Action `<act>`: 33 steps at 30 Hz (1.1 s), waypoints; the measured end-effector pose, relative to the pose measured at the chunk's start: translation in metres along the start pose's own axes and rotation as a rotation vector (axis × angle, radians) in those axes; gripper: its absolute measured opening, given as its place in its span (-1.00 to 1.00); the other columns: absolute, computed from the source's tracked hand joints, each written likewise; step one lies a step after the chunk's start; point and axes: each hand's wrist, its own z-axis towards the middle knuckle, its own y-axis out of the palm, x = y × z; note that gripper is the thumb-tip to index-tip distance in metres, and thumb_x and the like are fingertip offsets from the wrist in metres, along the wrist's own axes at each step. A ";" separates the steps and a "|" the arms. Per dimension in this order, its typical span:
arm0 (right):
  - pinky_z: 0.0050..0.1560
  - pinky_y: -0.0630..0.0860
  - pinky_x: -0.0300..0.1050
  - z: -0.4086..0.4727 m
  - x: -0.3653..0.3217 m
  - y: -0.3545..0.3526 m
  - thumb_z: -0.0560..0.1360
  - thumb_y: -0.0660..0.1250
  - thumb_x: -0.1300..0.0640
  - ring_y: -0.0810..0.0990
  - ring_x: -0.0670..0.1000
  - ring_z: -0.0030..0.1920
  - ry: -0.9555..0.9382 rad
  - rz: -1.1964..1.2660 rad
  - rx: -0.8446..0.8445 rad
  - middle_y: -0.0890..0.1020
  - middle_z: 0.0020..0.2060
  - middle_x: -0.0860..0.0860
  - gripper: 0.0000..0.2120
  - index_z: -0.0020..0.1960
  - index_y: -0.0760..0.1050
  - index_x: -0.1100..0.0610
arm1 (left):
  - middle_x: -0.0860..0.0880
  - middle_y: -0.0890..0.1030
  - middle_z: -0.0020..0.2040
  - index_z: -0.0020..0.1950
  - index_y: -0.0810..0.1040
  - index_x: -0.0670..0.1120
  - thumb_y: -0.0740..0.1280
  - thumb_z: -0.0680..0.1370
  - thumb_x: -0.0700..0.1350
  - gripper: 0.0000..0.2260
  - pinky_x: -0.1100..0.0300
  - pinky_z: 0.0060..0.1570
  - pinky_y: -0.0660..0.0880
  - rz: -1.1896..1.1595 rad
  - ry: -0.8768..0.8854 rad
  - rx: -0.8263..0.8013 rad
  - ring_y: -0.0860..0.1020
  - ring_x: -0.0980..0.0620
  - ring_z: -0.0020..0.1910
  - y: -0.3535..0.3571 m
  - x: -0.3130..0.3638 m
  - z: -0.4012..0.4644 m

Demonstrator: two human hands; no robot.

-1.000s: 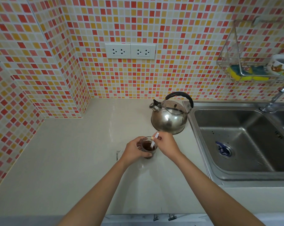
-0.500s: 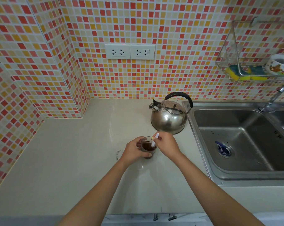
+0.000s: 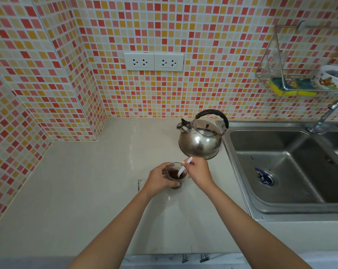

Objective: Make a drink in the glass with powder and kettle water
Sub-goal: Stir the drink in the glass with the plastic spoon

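A small clear glass (image 3: 176,176) holding dark brown liquid stands on the pale countertop (image 3: 86,191). My left hand (image 3: 159,179) is wrapped around its left side. My right hand (image 3: 200,171) pinches a thin white stirrer (image 3: 183,167), whose lower end dips into the brown drink. A shiny steel kettle (image 3: 200,140) with a black handle sits just behind the glass, its spout pointing left. No powder container is visible.
A stainless steel sink (image 3: 284,167) lies to the right, with a tap (image 3: 323,121) at its back. A wire rack (image 3: 300,74) on the tiled wall holds a yellow sponge and a bowl. Two wall sockets (image 3: 154,61) sit above the counter.
The white stirrer has shifted slightly inside the glass as my right hand moves it. My left hand and the kettle stay where they were.
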 end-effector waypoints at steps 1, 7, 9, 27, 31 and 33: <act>-0.20 0.46 -0.06 0.001 0.000 -0.001 0.49 0.31 0.26 0.49 -0.04 -0.41 0.007 0.040 0.026 0.58 -0.39 0.07 -0.88 -0.18 0.59 0.26 | 0.01 0.66 0.12 0.23 0.57 -0.02 0.62 0.16 -0.19 -0.35 0.29 0.11 0.51 0.002 -0.002 0.000 0.60 0.02 0.14 0.000 0.000 0.000; -0.22 0.46 -0.12 -0.002 -0.003 -0.007 0.49 0.32 0.22 0.58 0.02 -0.25 -0.196 -0.092 -0.005 0.62 -0.31 0.02 -0.89 -0.13 0.62 0.20 | 0.01 0.66 0.12 0.23 0.57 -0.01 0.62 0.17 -0.20 -0.35 0.24 0.14 0.53 -0.001 -0.002 0.004 0.61 0.01 0.13 0.000 0.000 0.001; -0.18 0.50 -0.09 -0.003 0.000 -0.007 0.51 0.30 0.16 0.58 0.04 -0.20 -0.277 -0.273 -0.077 0.65 -0.23 0.05 -0.87 -0.10 0.62 0.16 | -0.01 0.66 0.12 0.23 0.57 -0.02 0.62 0.16 -0.21 -0.35 0.21 0.18 0.53 -0.008 -0.002 0.001 0.61 -0.01 0.14 0.000 -0.001 0.001; -0.16 0.52 -0.03 -0.005 -0.003 -0.001 0.53 0.26 0.19 0.57 0.09 -0.23 -0.165 -0.258 -0.137 0.59 -0.35 0.04 -0.84 -0.18 0.57 0.17 | 0.00 0.65 0.15 0.27 0.55 -0.02 0.60 0.13 -0.09 -0.30 0.04 0.27 0.52 -0.006 -0.001 -0.005 0.59 -0.03 0.18 0.001 -0.001 0.000; -0.16 0.53 0.00 -0.007 -0.006 0.004 0.54 0.26 0.18 0.59 0.13 -0.20 -0.213 -0.243 -0.154 0.64 -0.25 0.13 -0.84 -0.14 0.58 0.19 | 0.03 0.66 0.12 0.24 0.56 0.02 0.60 0.14 -0.09 -0.33 0.08 0.24 0.54 0.007 0.020 -0.011 0.61 -0.02 0.16 0.000 -0.001 -0.001; -0.19 0.50 -0.03 -0.005 -0.005 0.002 0.54 0.23 0.17 0.56 0.09 -0.22 -0.219 -0.323 -0.117 0.61 -0.30 0.06 -0.82 -0.15 0.57 0.18 | 0.01 0.66 0.13 0.26 0.55 0.00 0.61 0.14 -0.10 -0.31 0.08 0.25 0.53 0.003 0.013 -0.011 0.60 -0.02 0.17 -0.001 -0.001 0.000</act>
